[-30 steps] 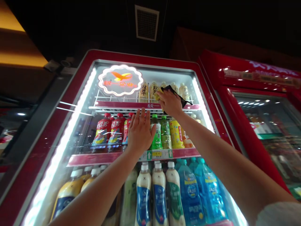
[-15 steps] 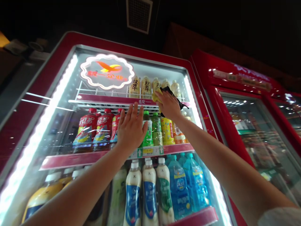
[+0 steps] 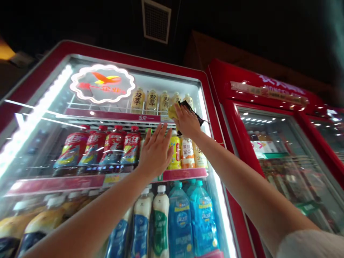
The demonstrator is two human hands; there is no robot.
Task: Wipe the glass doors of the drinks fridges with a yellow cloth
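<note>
I had the left hand [image 3: 156, 154] open with its fingers spread, at or on the glass door [image 3: 80, 118] of a red-framed drinks cooler [image 3: 129, 59]; the glare made contact hard to judge. It was over the red-labelled bottles [image 3: 114, 147]. The right hand [image 3: 186, 121] was closed on a yellow cloth [image 3: 173, 113] and a piece of black fabric [image 3: 189, 109], up against the glass beside the top-shelf bottles [image 3: 152, 102]. A second red cooler [image 3: 236, 86] stood just to the right.

Glass door [image 3: 34, 150] smooth, glossy; red frame [image 3: 129, 59] glossy painted metal; blue bottle [image 3: 180, 225] shiny plastic; yellow cloth [image 3: 172, 113] matt.
</note>
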